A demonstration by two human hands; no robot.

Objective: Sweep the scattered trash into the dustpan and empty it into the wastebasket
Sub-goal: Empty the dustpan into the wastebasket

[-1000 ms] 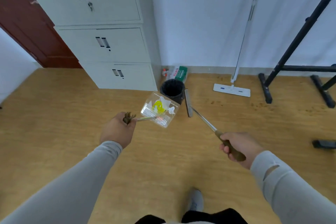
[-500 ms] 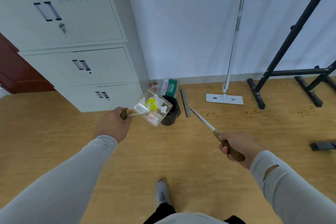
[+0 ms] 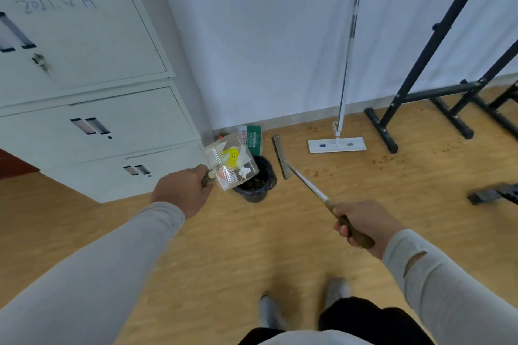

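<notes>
The left hand (image 3: 182, 190), clamped on the loaded dustpan (image 3: 229, 161), holds it level above the wastebasket (image 3: 256, 182) so nothing spills, while the right hand (image 3: 364, 225) grips the broom (image 3: 305, 182) aside.

Both arms, clad in grey long sleeves, are stretched forward. The left hand (image 3: 181, 192) is closed in a fist around a short handle, knuckles up. The right hand (image 3: 364, 228) is wrapped around a brown wooden grip, held lower.

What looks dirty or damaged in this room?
Brown crumbs lie scattered on the floor near the white mop. The grey sleeve behind the right hand has a torn slit.
</notes>
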